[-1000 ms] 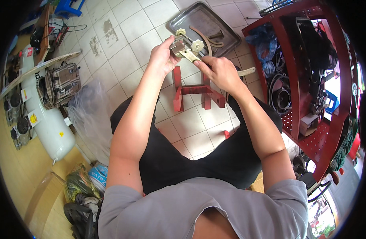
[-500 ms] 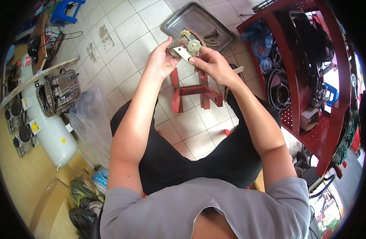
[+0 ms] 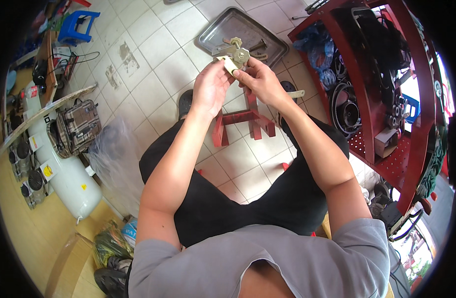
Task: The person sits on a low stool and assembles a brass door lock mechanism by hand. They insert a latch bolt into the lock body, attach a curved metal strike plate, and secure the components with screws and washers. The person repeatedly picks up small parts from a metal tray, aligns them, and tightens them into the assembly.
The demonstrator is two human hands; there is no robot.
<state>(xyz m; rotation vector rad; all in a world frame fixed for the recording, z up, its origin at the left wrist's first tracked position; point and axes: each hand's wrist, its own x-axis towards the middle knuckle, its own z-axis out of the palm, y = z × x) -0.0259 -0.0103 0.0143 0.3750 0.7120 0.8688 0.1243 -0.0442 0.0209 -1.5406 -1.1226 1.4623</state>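
Observation:
A pale flat metal plate (image 3: 230,65) slants between my two hands, in front of a metal fitting with lobed knobs (image 3: 241,55). My left hand (image 3: 211,88) has its fingertips closed on the plate's left end. On the other side, my right hand (image 3: 264,82) pinches the plate's near end between thumb and fingers, close to the larger knob. A red metal stand (image 3: 236,117) is on the floor just below my hands. My hands hide how the fitting is supported.
Beyond my hands, a grey metal tray (image 3: 215,31) holds several metal parts. A red perforated rack (image 3: 359,94) with cables and coils stands on the right. To the left are a white tank (image 3: 71,176), a plaid bag (image 3: 78,116) and a blue stool (image 3: 78,27).
My left hand has moved from the side of the knobbed fitting down to the plate's end. My right hand stays on the plate. The view has shifted slightly.

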